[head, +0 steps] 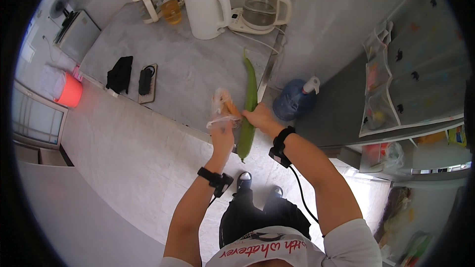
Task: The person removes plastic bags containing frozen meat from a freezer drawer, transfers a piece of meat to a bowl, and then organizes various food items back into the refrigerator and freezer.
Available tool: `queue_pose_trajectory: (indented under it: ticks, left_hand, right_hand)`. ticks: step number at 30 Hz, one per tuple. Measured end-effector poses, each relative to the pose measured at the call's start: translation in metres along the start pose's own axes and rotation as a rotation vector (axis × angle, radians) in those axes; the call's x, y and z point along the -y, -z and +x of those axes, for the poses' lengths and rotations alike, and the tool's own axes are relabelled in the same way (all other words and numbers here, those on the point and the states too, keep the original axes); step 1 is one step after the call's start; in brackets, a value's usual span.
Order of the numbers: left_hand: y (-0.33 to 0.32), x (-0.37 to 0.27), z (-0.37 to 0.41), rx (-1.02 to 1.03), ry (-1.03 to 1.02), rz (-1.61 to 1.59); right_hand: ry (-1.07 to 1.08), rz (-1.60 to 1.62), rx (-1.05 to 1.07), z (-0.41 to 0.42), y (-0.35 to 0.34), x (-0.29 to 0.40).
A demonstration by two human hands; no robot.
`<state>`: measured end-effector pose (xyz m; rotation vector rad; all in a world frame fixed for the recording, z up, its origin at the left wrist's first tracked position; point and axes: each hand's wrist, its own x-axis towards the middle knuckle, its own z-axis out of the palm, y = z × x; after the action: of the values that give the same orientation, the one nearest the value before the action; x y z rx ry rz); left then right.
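A long green gourd (249, 100) lies near the right edge of the grey marble-look table (193, 70), its lower end reaching past the front edge. My right hand (259, 116) grips the gourd around its middle, thumb on the left side. Just left of the gourd is my left hand (223, 129), at a clear plastic bag (221, 98) with orange-brown contents that I cannot identify. The bag hides most of the left fingers, so their hold is unclear. Both wrists wear black straps with small devices and cables.
At the table's back stand a white electric kettle (204, 11), a glass kettle (261, 7) on its base, a glass pitcher (146, 5) and an amber cup (171, 11). A black cloth (120, 75) and a brush (146, 81) lie left. Beside the table stands a blue water bottle (295, 98).
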<state>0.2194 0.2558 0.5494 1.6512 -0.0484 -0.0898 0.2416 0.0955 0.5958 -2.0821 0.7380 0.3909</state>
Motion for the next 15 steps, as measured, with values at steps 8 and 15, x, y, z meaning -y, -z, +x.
queue_pose_trajectory:
  ticks: [8,15]
  left_hand:
    - [0.012,-0.013,0.097,0.167,-0.020,0.425]
    - [0.083,0.037,0.145,0.125,-0.096,0.351]
  right_hand:
    - [0.216,0.631,0.232,0.028,-0.032,0.007]
    - [0.192,0.258,0.168,-0.013,-0.043,0.019]
